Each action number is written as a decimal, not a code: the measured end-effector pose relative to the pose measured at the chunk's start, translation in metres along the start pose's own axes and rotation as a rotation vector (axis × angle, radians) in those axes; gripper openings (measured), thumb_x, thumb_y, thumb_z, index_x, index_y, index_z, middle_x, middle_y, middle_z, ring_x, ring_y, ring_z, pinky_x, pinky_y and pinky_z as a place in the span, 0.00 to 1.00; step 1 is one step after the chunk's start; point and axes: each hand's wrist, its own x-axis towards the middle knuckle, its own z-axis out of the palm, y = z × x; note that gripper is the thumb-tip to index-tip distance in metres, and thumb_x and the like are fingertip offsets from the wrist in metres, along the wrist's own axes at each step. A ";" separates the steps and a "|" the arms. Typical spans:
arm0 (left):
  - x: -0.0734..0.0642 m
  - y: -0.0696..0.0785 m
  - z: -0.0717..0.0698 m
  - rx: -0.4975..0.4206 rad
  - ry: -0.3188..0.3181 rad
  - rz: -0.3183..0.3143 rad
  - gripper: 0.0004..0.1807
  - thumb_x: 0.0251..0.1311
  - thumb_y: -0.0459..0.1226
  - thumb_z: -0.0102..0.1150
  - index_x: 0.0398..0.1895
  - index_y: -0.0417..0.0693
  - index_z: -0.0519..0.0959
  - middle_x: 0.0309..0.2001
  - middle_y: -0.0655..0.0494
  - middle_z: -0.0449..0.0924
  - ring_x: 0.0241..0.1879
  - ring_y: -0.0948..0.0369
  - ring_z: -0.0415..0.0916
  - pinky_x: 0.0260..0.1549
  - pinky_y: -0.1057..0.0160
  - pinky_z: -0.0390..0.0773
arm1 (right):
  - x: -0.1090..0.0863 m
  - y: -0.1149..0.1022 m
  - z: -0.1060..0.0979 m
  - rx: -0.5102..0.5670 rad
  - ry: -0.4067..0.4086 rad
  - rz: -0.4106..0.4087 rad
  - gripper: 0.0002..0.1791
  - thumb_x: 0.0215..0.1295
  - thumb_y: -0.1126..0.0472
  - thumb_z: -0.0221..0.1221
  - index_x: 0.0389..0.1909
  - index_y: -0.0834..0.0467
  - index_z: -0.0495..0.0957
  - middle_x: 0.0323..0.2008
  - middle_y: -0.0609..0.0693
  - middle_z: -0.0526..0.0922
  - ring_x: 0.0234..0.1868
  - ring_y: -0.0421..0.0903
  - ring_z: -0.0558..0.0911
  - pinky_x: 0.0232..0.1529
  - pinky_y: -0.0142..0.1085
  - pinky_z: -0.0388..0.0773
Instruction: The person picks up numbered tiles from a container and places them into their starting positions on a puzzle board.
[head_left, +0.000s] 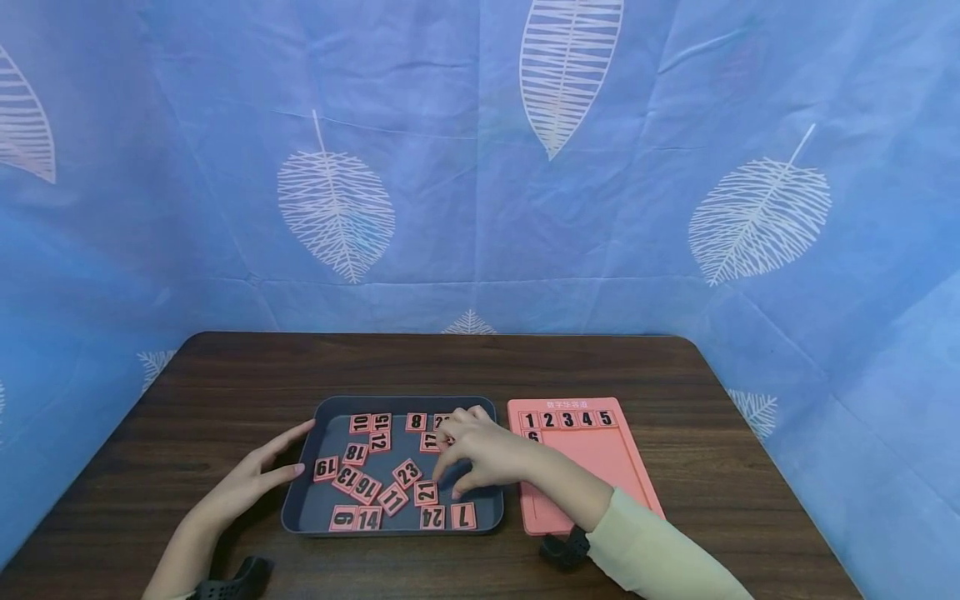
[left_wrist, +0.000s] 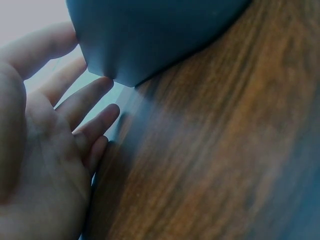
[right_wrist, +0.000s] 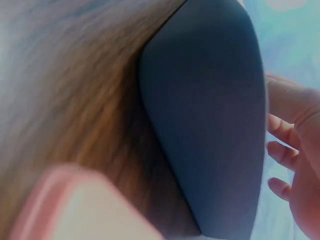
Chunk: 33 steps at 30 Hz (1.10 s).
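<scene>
A dark tray (head_left: 397,528) lies on the table with several pink number tiles scattered in it. My left hand (head_left: 236,492) is at its left side, thumb and fingers stretched along the wall; in the left wrist view the fingertips meet the tray's outer wall (left_wrist: 150,35). Over the tray's right part hovers my right hand (head_left: 480,450), thumb and forefinger apart, with no tile visible between them. Nearest to those two fingers are tile 21 (head_left: 426,492) and tile 7 (head_left: 463,516). The hand partly covers tiles near the back right.
Right of the tray lies a pink board (head_left: 600,467). Tiles 1 to 5 fill its top row, and tile 6 (head_left: 534,436) sits below 1, partly visible. My right forearm crosses the board. A blue leaf-patterned cloth (head_left: 450,208) hangs behind the brown wooden table (head_left: 247,375).
</scene>
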 end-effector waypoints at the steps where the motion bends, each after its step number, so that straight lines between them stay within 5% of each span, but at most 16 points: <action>1: 0.000 0.000 0.000 -0.002 -0.001 0.001 0.34 0.69 0.38 0.52 0.75 0.43 0.53 0.73 0.36 0.47 0.69 0.34 0.39 0.55 0.27 0.51 | -0.002 0.001 0.000 0.000 -0.017 -0.007 0.14 0.50 0.46 0.71 0.41 0.36 0.86 0.41 0.35 0.68 0.44 0.38 0.61 0.48 0.40 0.55; 15: -0.006 0.000 0.006 -0.001 0.006 0.005 0.34 0.69 0.37 0.52 0.75 0.43 0.53 0.73 0.36 0.46 0.69 0.33 0.39 0.55 0.27 0.51 | -0.016 0.003 0.005 -0.111 -0.134 -0.111 0.17 0.49 0.49 0.72 0.42 0.33 0.85 0.39 0.36 0.65 0.41 0.37 0.60 0.44 0.35 0.56; 26: -0.007 0.001 0.005 0.001 0.007 -0.017 0.34 0.69 0.38 0.52 0.75 0.44 0.53 0.73 0.36 0.46 0.69 0.33 0.39 0.55 0.27 0.53 | -0.017 0.002 0.009 -0.140 -0.120 -0.142 0.16 0.48 0.46 0.73 0.41 0.34 0.85 0.38 0.37 0.66 0.41 0.37 0.60 0.43 0.35 0.56; 33: -0.005 0.001 0.004 0.006 0.002 -0.008 0.34 0.69 0.38 0.51 0.75 0.44 0.53 0.73 0.36 0.46 0.69 0.33 0.39 0.55 0.27 0.53 | -0.023 0.005 0.003 -0.092 -0.071 -0.085 0.14 0.48 0.44 0.72 0.38 0.35 0.85 0.37 0.37 0.64 0.42 0.38 0.60 0.44 0.37 0.55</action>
